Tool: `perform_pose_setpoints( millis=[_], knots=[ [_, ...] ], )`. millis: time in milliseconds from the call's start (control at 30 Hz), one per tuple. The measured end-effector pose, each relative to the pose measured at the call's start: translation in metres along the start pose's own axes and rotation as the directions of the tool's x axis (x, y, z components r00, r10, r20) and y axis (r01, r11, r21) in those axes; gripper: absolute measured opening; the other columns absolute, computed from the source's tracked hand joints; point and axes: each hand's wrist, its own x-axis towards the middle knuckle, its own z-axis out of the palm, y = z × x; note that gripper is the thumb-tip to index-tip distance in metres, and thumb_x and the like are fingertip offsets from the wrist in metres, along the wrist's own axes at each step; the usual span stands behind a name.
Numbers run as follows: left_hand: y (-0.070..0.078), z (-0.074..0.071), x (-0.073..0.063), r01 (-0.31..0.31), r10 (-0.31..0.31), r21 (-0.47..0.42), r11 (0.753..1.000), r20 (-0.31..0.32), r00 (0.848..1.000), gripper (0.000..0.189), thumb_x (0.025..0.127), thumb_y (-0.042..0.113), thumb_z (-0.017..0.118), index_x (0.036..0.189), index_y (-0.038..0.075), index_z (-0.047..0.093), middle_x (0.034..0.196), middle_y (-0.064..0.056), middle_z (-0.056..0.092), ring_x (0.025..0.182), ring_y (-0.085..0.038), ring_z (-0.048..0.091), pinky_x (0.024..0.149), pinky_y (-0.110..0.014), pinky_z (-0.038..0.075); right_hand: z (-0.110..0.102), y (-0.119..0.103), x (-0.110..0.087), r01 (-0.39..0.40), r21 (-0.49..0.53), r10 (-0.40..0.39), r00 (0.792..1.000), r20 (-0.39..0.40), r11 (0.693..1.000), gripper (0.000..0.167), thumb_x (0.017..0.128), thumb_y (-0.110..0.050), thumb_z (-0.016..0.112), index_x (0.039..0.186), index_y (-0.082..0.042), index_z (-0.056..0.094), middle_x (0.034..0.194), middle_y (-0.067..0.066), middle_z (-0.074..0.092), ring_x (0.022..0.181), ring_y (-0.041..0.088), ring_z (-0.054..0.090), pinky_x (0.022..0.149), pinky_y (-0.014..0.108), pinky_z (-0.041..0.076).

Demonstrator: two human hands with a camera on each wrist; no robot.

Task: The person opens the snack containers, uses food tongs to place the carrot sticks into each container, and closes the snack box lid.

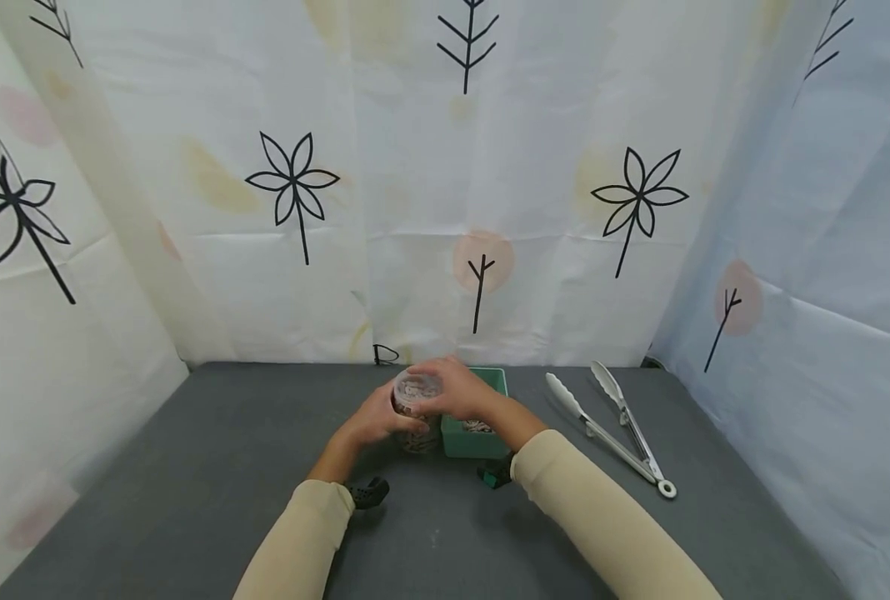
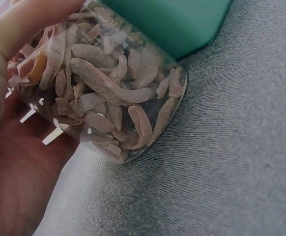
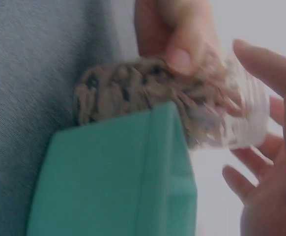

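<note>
A clear, cylindrical jar [image 1: 417,388] full of brownish dried strips stands on the grey table, close beside the left wall of a green box [image 1: 469,445]. My left hand [image 1: 381,417] grips the jar round its side, thumb in front, as the left wrist view shows with the strips [image 2: 108,83] behind the clear wall. Over the jar's top is my right hand [image 1: 456,390]. In the right wrist view its fingers [image 3: 268,66] are spread around the translucent upper end of the jar, the thumb standing off from it. More strips lie inside the box, partly hidden by the right wrist.
Metal tongs with pale tips [image 1: 616,444] lie spread on the table [image 1: 190,492] to the right of the box. A white patterned curtain [image 1: 407,192] hangs behind the table and along both sides. Dark wrist straps [image 1: 370,493] sit under both wrists.
</note>
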Motion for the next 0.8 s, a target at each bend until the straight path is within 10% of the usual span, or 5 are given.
perform_pose_setpoints(
  millis=[300,533,800],
  knots=[
    [0.029,-0.001,-0.010,-0.019,0.019,0.003,1.000,0.005,1.000,0.073,0.079,0.009,0.081,0.138,-0.007,0.041,0.115,-0.013,0.057,0.096,-0.021,0.059,0.077,-0.037,0.050,0.000,-0.001,-0.004,-0.002,-0.063,0.000,0.999,-0.034,0.998,0.060,0.086,-0.037,0.075,0.139,-0.017,0.055,0.140,0.003,0.052,0.116,0.025,0.044,0.094,0.046,0.038],
    [0.001,0.004,-0.003,-0.006,0.006,-0.006,1.000,-0.040,0.999,0.077,0.081,0.018,0.081,0.145,0.006,0.039,0.122,-0.012,0.057,0.100,-0.023,0.060,0.080,-0.038,0.050,0.014,-0.018,-0.006,-0.120,-0.183,0.080,0.974,-0.213,0.976,0.059,0.083,-0.046,0.076,0.133,-0.018,0.062,0.129,0.004,0.061,0.101,0.024,0.048,0.092,0.048,0.037],
    [0.003,0.008,-0.001,0.036,-0.029,0.071,0.997,-0.098,0.995,0.080,0.081,0.019,0.081,0.147,0.007,0.038,0.120,-0.011,0.058,0.100,-0.025,0.057,0.080,-0.039,0.049,0.032,-0.032,-0.006,-0.320,-0.351,0.188,0.913,-0.362,0.880,0.070,0.079,-0.068,0.066,0.128,-0.017,0.062,0.111,0.007,0.058,0.099,0.024,0.047,0.089,0.042,0.040]
  ],
)
